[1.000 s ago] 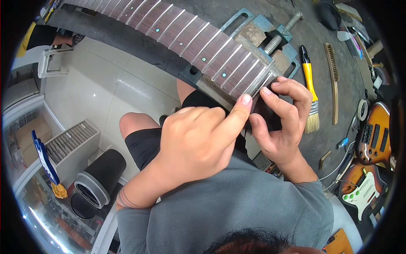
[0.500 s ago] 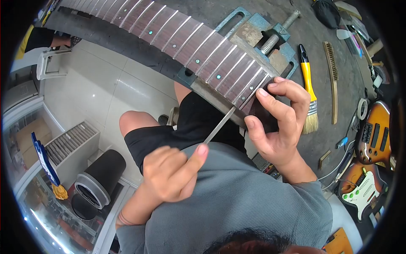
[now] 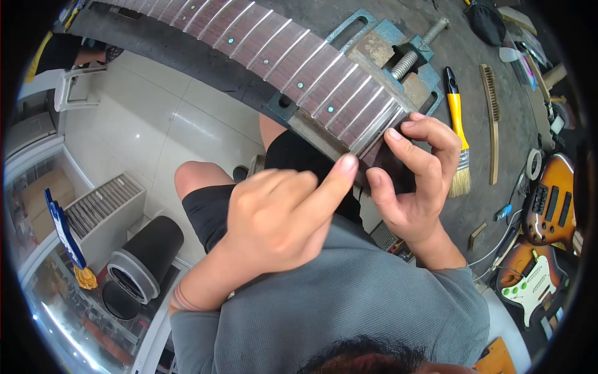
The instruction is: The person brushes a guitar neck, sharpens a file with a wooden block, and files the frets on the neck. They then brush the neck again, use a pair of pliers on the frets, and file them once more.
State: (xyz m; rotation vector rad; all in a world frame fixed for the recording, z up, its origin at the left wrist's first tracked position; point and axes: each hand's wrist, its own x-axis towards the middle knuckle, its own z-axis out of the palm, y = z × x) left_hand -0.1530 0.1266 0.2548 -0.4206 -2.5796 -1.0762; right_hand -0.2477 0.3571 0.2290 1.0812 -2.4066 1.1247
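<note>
A guitar neck (image 3: 299,59) with a dark fretboard, metal frets and small round inlays runs from the top left toward the centre. My left hand (image 3: 283,215) is closed around a thin metal file (image 3: 381,128), which lies across the fretboard, alongside the frets near its end. The file's handle end is hidden in the fist, and one finger points along it. At the dark end of the neck, my right hand (image 3: 418,177) is bent round it, two fingertips by the file's far part and the thumb near the lower edge.
Beneath the neck stands a blue-grey vise (image 3: 408,59) on the dark workbench (image 3: 467,124). A yellow-handled paintbrush (image 3: 456,118) and a wooden wire brush (image 3: 491,124) lie to the right. Guitar bodies (image 3: 549,199) are at the far right. A black bin (image 3: 152,249) stands lower left.
My left hand has moved up and right, sliding the file further across the fretboard. My right hand stays at the neck's end. The view has shifted slightly.
</note>
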